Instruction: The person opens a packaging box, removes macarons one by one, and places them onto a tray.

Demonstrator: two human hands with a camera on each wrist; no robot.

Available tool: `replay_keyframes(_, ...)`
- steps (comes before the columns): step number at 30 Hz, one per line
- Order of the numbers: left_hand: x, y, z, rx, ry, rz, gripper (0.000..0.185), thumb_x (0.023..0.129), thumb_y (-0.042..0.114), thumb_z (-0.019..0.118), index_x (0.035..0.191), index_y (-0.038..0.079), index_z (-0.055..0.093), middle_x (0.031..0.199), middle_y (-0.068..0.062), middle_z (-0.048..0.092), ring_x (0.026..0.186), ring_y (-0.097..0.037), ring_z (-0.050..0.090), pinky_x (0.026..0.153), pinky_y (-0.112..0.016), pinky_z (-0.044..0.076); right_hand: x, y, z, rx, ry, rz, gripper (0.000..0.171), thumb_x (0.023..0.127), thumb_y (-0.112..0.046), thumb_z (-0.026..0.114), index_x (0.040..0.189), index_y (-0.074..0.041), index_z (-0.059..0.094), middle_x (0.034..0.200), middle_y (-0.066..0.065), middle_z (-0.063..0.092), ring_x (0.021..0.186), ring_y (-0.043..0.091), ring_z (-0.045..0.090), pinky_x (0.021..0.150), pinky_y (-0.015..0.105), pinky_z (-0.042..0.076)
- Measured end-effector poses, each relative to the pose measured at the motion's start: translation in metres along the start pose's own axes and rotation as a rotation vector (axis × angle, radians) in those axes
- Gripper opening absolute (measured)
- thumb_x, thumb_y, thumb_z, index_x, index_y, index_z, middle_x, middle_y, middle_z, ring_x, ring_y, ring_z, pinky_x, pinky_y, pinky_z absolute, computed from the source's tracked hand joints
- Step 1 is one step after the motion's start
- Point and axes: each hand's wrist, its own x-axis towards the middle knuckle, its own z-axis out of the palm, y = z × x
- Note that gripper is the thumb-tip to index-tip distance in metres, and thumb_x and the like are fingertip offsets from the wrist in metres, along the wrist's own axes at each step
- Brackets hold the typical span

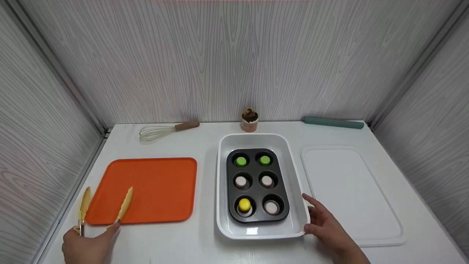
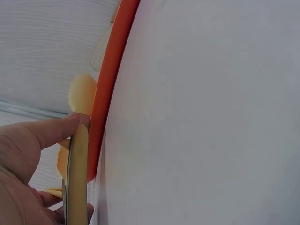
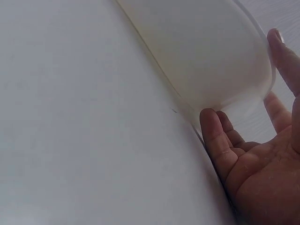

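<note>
My left hand [image 1: 88, 245] grips a pair of tongs [image 1: 125, 205] with yellow scalloped tips, its two arms spread apart. The tongs' tips reach over the near left corner of an orange tray [image 1: 161, 190]. In the left wrist view, thumb and fingers hold the tongs [image 2: 78, 173] beside the tray's edge [image 2: 108, 79]. With thumb and fingers, my right hand [image 1: 326, 227] holds the near right corner of a white deep container [image 1: 296, 223]. Inside it sits a dark muffin pan [image 1: 256, 196] whose cups hold green pieces [image 1: 265, 160], whitish pieces [image 1: 266, 181] and a yellow piece [image 1: 244, 204].
A white lid-like tray [image 1: 351, 194] lies right of the container. Along the back are a whisk [image 1: 161, 132], a small potted ornament [image 1: 249, 123] and a green rolling pin [image 1: 332, 122]. Wood-grain panels [image 1: 220, 62] enclose the table at the back and sides.
</note>
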Motion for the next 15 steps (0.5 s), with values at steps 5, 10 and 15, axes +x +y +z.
replay_keyframes(5,-0.0018,0.0012,0.0006,0.014,0.029,-0.008,0.123,0.086,0.060,0.078,0.157,-0.019,0.016,0.149,-0.043,0.033,0.138,-0.057,0.035,0.113,-0.068,0.033,-0.0001,-0.0015,0.0010,-0.010,0.021,0.018,0.093,0.094,0.006,0.074,0.167,-0.004,0.016,0.149,0.033,0.044,0.125,0.028,0.063,0.100,0.037,0.056)
replay_keyframes(10,0.0002,0.0027,0.0049,0.076,0.039,-0.027,0.126,0.081,0.065,0.080,0.153,-0.021,0.022,0.141,-0.041,0.037,0.130,-0.058,0.036,0.101,-0.070,0.036,-0.0003,-0.0018,0.0022,-0.018,0.026,0.011,0.093,0.094,0.006,0.074,0.167,-0.003,0.017,0.146,0.033,0.046,0.123,0.028,0.063,0.099,0.036,0.056)
replay_keyframes(15,0.0041,0.0053,0.0098,0.162,0.033,-0.060,0.140,0.074,0.079,0.076,0.153,-0.021,0.018,0.141,-0.042,0.032,0.131,-0.058,0.033,0.099,-0.071,0.036,-0.0006,0.0000,0.0016,-0.025,0.030,0.009,0.091,0.095,0.005,0.073,0.167,-0.003,0.018,0.145,0.033,0.048,0.122,0.029,0.064,0.099,0.035,0.056)
